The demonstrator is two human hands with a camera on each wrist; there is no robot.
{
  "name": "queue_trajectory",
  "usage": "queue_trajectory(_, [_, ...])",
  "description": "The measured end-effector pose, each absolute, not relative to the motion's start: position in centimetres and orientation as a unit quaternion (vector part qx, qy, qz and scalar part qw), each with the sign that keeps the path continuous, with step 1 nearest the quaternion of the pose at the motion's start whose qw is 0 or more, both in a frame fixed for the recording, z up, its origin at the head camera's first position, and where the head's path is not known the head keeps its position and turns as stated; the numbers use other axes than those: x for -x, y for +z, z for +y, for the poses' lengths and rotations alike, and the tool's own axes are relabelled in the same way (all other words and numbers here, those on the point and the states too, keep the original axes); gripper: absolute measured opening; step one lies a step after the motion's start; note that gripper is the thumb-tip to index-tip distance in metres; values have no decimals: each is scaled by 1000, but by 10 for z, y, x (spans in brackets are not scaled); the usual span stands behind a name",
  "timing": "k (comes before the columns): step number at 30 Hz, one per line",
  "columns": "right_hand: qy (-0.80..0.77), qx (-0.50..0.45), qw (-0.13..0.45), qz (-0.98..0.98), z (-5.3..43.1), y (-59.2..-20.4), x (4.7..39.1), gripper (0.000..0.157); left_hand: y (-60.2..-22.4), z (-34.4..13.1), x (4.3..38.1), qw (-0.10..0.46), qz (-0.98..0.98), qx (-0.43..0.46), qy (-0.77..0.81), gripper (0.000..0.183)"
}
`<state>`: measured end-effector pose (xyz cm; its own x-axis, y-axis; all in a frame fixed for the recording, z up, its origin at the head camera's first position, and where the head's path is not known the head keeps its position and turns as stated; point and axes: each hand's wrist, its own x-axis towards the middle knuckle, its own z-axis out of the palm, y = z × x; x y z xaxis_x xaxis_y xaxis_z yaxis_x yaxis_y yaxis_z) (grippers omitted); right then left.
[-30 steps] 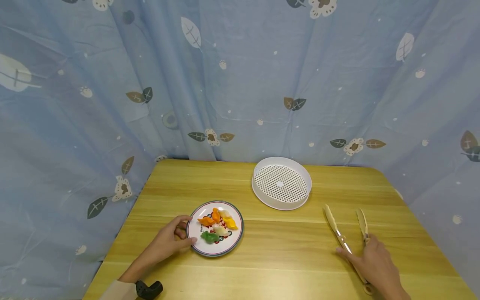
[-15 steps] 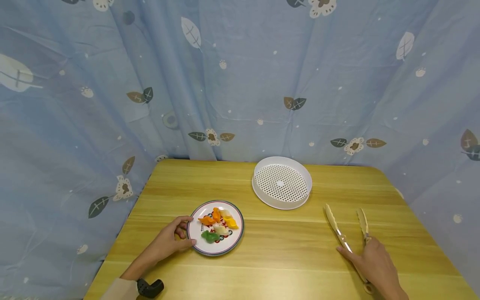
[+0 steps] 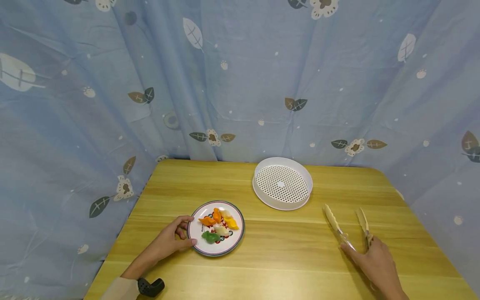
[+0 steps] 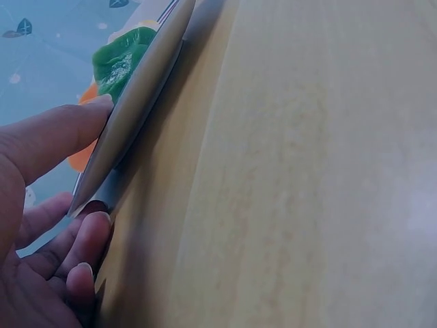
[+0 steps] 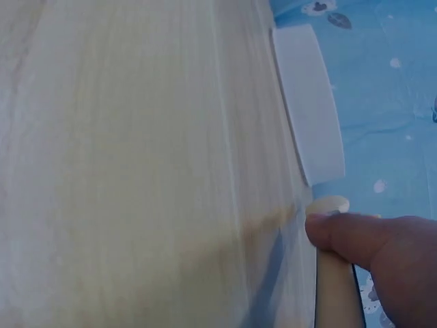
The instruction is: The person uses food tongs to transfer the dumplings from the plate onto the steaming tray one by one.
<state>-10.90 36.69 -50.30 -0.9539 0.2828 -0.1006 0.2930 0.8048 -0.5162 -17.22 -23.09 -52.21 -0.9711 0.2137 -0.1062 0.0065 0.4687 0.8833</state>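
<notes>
Much of the right hand (image 3: 376, 263) is cut off in its wrist view; it grips the parted tongs (image 3: 336, 226), hiding much of their near end, at right. The left hand (image 3: 166, 243) (lower fingers partly hidden from above) pinches the left rim of the plate (image 3: 236, 238), nearer and left of the white sieve (image 3: 280, 201).

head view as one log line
left hand: pinches plate | right hand: holds tongs, tips apart | plate: colorful pieces on it | perforated tray: on table
</notes>
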Motion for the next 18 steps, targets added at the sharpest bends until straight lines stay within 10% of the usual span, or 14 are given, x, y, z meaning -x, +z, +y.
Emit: queue_trajectory(18, [-260, -162, -72, 949, 356, -492, 114, 70, -520, -229, 169, 105, 843, -58, 524, 71])
